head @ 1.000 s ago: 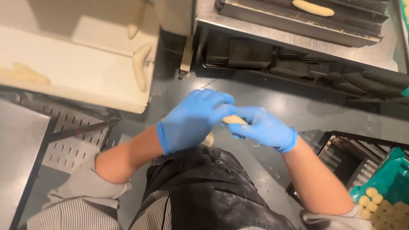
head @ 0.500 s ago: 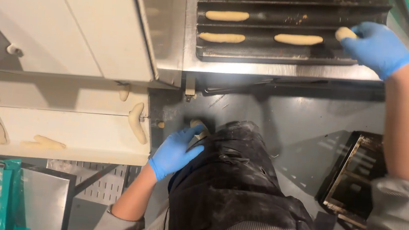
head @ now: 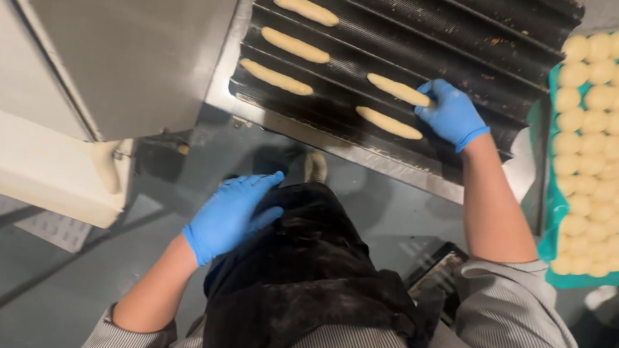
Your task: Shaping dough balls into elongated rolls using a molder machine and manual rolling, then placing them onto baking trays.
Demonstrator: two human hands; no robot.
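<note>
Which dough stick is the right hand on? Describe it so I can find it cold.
Find the dark corrugated perforated metal baking tray at the top of the view. On its right half lie two pale shaped dough sticks. The one you want is the upper dough stick, whose right end is under the blue-gloved right hand; the lower dough stick lies untouched.

A dark grooved baking tray (head: 482, 33) carries six pale dough sticks (head: 294, 45) lying in its channels.

The right hand (head: 452, 115), gloved in blue, rested on a dough stick (head: 398, 90) in a groove of the dark perforated baguette tray (head: 482, 40). The left hand (head: 231, 216) lay flat against the black apron (head: 309, 270).
</note>
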